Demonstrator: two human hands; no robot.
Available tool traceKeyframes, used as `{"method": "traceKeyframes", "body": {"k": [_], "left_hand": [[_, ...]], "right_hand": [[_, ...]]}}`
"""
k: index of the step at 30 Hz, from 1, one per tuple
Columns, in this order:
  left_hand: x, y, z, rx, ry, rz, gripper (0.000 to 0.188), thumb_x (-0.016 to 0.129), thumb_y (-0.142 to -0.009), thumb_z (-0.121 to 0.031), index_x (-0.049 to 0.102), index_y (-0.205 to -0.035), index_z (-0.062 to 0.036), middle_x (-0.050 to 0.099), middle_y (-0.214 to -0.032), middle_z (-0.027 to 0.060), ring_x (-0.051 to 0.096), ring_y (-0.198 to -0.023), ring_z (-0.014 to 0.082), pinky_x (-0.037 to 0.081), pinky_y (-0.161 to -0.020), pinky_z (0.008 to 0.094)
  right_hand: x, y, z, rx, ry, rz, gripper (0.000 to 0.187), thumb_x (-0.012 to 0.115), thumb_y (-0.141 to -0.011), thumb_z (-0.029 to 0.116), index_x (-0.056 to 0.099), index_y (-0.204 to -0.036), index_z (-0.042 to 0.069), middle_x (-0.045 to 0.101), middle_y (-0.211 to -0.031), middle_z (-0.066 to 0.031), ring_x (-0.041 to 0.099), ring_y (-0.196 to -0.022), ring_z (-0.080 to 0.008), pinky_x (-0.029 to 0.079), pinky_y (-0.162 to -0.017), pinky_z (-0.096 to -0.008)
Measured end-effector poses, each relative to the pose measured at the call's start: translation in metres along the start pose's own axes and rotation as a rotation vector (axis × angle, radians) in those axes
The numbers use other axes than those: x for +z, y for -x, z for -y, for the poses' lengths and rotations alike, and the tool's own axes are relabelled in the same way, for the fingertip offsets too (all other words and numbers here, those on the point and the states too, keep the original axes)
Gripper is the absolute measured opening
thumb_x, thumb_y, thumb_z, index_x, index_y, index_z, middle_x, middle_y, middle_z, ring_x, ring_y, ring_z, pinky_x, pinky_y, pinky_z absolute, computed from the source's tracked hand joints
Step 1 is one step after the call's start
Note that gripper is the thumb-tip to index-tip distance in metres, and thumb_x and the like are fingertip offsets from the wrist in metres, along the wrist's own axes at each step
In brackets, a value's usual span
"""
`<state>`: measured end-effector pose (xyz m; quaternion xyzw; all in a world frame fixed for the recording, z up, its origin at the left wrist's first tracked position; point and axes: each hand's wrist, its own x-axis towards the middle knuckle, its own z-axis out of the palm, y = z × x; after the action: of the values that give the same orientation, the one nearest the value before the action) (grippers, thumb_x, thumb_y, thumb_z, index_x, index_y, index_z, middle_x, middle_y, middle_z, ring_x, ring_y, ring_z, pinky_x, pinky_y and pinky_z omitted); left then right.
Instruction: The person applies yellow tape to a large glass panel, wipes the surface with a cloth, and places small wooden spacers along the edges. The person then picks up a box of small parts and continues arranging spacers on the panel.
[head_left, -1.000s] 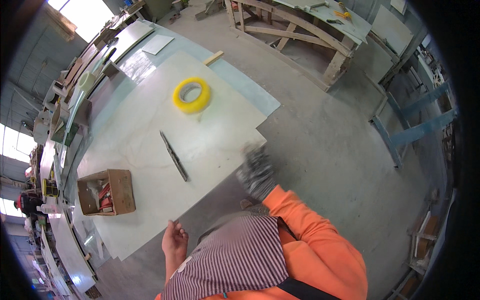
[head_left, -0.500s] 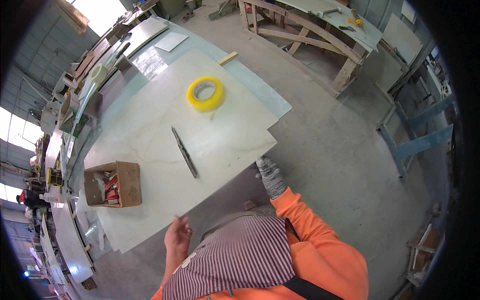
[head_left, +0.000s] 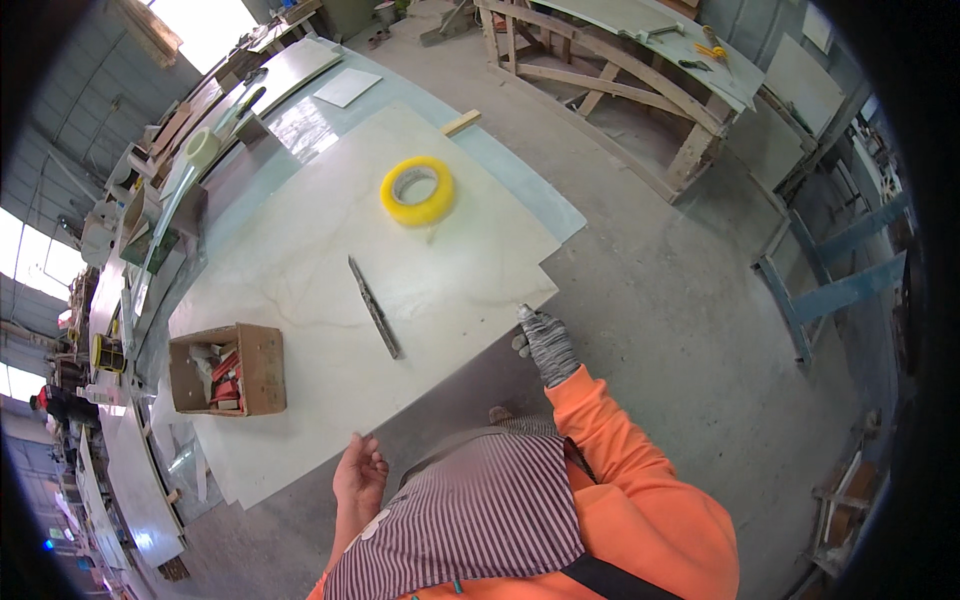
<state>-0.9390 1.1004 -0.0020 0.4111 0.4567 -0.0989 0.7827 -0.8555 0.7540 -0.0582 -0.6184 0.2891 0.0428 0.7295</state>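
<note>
A pale, faintly veined slab with notched corners lies before me. At its near right edge my right hand, in a grey knit glove, is closed on the rim, thumb on top and fingers bent below. My left hand is bare and hovers by the near edge, fingers loosely curled and a little apart, holding nothing; whether its thumb touches the slab I cannot tell. On the slab lie a yellow tape roll and a thin, dark, pen-like tool. A cardboard box of red pieces stands at the left.
Under the slab shows a glass-like bench top, with a wooden strip jutting out. Farther left, a pale tape roll sits among clutter. A wooden-framed bench stands far right, near a blue metal stand.
My right hand has shifted slightly up along the slab's edge, its thumb now at the rim. The left hand has barely moved. The whole view has drifted a little; tape, tool and box stay put.
</note>
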Motion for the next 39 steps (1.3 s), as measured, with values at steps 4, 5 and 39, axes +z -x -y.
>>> {"method": "traceKeyframes", "body": {"k": [4, 5, 39], "left_hand": [[0.005, 0.004, 0.0, 0.003, 0.022, -0.017, 0.019, 0.071, -0.087, -0.021, 0.06, -0.094, -0.0064, 0.066, -0.079, 0.0057, 0.057, -0.061, 0.0152, 0.047, -0.054, 0.0257], [0.006, 0.005, 0.001, 0.01, 0.029, -0.02, 0.018, 0.071, -0.087, -0.02, 0.06, -0.094, -0.0067, 0.066, -0.079, 0.0057, 0.057, -0.061, 0.0151, 0.047, -0.054, 0.0257], [-0.024, 0.003, 0.041, 0.1, 0.486, 0.292, 0.046, 0.056, -0.087, -0.009, 0.047, -0.13, 0.0057, 0.054, -0.132, 0.0151, 0.057, -0.104, 0.0244, 0.044, -0.087, 0.0345]], "right_hand": [[0.002, 0.003, 0.005, 0.022, 0.06, -0.043, 0.043, 0.058, -0.092, 0.047, 0.063, -0.083, 0.005, 0.063, -0.063, -0.0056, 0.055, -0.051, -0.0094, 0.044, -0.048, -0.0248], [0.002, 0.004, 0.006, -0.003, 0.038, -0.042, 0.043, 0.058, -0.092, 0.047, 0.063, -0.083, 0.005, 0.063, -0.063, -0.0055, 0.055, -0.05, -0.0093, 0.044, -0.048, -0.0248], [0.098, 0.063, -0.017, 0.604, -0.179, 0.698, 0.039, 0.057, -0.095, 0.039, 0.06, -0.108, 0.002, 0.067, -0.087, -0.0081, 0.062, -0.07, -0.0146, 0.051, -0.059, -0.0249]]}}
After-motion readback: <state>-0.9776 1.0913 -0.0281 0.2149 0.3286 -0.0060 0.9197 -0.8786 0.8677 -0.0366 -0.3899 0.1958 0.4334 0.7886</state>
